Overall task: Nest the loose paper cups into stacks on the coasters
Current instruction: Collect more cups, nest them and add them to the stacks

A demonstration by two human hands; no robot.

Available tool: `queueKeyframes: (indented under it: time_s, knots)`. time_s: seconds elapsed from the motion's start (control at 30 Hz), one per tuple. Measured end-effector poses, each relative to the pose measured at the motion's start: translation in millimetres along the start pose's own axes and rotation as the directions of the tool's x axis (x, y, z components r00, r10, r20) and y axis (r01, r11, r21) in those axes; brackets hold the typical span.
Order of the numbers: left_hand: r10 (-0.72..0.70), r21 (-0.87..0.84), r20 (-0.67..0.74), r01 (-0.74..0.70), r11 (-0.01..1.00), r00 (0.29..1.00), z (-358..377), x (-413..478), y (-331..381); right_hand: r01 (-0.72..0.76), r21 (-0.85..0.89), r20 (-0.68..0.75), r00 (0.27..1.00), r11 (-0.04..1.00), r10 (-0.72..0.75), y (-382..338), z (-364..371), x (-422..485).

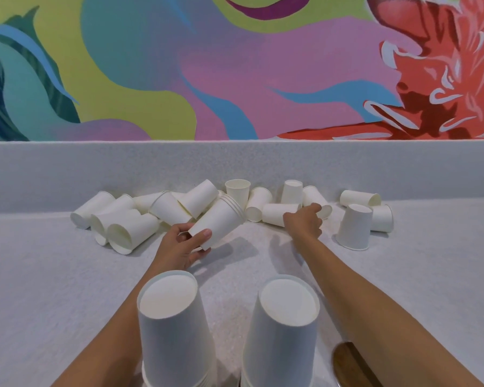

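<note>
Paper cups (132,233) lie tumbled along the far edge of the pale counter (67,275), most on their sides against its raised back ledge, one upright cup (237,191) among them. Nearest the camera stand two tall inverted stacks, the left stack (171,317) and the right stack (285,325), rims down. Their bases fall out of view, so whatever they rest on cannot be seen. Beside the right stack a wooden coaster (349,364) shows bare, likely waiting for the next pile.

Between the stacks and the heap, the left hand (182,247) grips a held stack (221,219) of several nested cups, thumb across its base. It is tilted mouth-first toward the heap, probably so that another cup can slide in. The right hand (305,222) reaches over a lying cup (277,215). Its fingertips touch the cups there, but whether they have closed on one cannot be told.
</note>
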State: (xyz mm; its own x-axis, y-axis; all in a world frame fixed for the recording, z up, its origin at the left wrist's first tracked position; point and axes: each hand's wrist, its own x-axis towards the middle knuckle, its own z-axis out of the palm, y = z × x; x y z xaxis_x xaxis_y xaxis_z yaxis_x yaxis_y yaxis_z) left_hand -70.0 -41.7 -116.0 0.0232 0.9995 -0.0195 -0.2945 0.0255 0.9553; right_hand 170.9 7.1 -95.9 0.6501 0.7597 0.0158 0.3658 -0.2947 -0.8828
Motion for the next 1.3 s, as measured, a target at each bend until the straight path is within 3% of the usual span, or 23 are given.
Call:
queueKeyframes:
  time_s: [0.17,0.37,0.57,0.73,0.8,1.03,1.07,1.13,1.23,1.3]
  knots:
    - [0.007,0.066,0.005,-0.007,0.998,1.000,0,-1,-2,0.012,0.184,-0.087,0.996,0.983,0.004,1,0,-5]
    - [0.008,0.068,0.011,-0.009,0.998,1.000,3,-2,-1,0.310,0.448,-0.108,0.950,0.839,-0.293,-26,-12,-30]
    - [0.003,0.066,0.002,-0.003,0.998,1.000,6,-5,0,0.476,0.372,-0.001,0.859,0.797,-0.512,-36,-7,-49]
    - [-0.002,0.048,0.025,0.001,0.999,1.000,10,-4,-1,0.623,0.260,0.153,0.728,0.738,-0.668,-31,-1,-64]
    - [-0.005,0.033,0.011,0.005,0.999,1.000,12,-5,-2,0.661,0.210,0.217,0.687,0.721,-0.693,-31,-1,-69]
    - [-0.010,0.023,0.018,0.010,1.000,1.000,18,-8,0,0.696,0.065,0.371,0.648,0.715,-0.665,-27,-25,-65]
    - [0.003,0.025,0.016,-0.003,1.000,1.000,17,-8,0,0.702,0.033,0.344,0.660,0.711,-0.668,-25,-28,-62]
    - [0.031,0.050,0.014,-0.032,0.998,0.999,16,-12,3,0.662,-0.105,0.149,0.748,0.742,-0.646,-18,-36,-49]
    - [0.056,0.073,0.037,-0.059,0.996,0.998,16,-13,4,0.425,-0.292,-0.230,0.838,0.856,-0.495,-3,-52,-24]
    - [0.003,-0.011,0.043,-0.002,1.000,0.999,18,-12,6,0.293,-0.327,-0.332,0.854,0.898,-0.399,8,-60,-9]
